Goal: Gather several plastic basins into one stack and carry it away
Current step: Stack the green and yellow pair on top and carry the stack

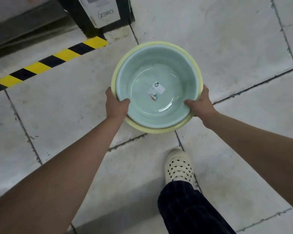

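A pale green basin (pixel 159 71) sits nested inside a pale yellow basin (pixel 161 130), forming one stack held out in front of me above the floor. A small paper label (pixel 156 91) is stuck to the green basin's bottom. My left hand (pixel 116 104) grips the stack's left rim, thumb over the edge into the green basin. On the opposite rim my right hand (pixel 200 104) grips the same way. Any basin below the yellow one is hidden.
White floor tiles (pixel 227 39) with dark grout lie below. A yellow and black hazard stripe (pixel 46 62) runs across the left. A dark stand with a white "ZERO" box (pixel 102 11) is at the top left. My right foot in a white perforated shoe (pixel 178 166) steps forward.
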Demonstrator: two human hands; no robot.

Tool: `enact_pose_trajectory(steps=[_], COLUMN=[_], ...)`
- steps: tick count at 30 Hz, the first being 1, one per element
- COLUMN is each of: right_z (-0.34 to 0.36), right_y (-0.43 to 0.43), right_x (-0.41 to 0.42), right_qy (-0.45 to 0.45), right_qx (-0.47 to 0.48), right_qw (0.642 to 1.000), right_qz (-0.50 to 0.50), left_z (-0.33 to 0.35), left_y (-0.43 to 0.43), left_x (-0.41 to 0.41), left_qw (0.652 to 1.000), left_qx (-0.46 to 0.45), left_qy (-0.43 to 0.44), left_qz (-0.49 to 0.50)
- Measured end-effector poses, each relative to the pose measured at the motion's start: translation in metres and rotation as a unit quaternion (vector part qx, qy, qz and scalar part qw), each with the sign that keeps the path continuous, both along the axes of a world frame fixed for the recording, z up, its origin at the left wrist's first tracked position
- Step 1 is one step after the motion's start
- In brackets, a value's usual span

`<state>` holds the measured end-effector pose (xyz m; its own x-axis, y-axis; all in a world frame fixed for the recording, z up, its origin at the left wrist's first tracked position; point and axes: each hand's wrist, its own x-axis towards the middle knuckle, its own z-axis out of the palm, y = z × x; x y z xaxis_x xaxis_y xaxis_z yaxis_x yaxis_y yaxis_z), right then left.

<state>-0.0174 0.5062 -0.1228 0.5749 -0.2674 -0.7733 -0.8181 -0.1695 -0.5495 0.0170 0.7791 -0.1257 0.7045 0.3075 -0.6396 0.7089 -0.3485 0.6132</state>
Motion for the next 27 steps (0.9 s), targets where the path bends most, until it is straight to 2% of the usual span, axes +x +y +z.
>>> enact_pose_trajectory(steps=[4,6,15,21,27], right_z=[0.006,0.024,0.162,0.245,0.291], right_y=[0.007,0.014,0.065,0.162,0.295], right_x=[-0.004,-0.006,0.001,0.012,-0.01], right_qy=[-0.041,-0.06,-0.121,-0.147,-0.155], right_qx=[-0.011,-0.02,-0.025,0.005,0.039], right_qw=[0.999,0.998,0.987,0.977,0.96], right_qz=[-0.021,-0.012,0.101,0.155,0.228], left_z=[0.005,0.018,0.135,0.232,0.301], left_y=[0.007,0.015,0.081,0.164,0.277], left_x=[0.002,-0.002,-0.064,-0.1,-0.165], left_qw=[1.0,1.0,0.987,0.972,0.948], left_qx=[-0.012,-0.025,-0.083,-0.081,-0.06], left_qy=[-0.004,-0.002,-0.085,-0.119,-0.121], left_qz=[-0.026,-0.008,0.104,0.187,0.288])
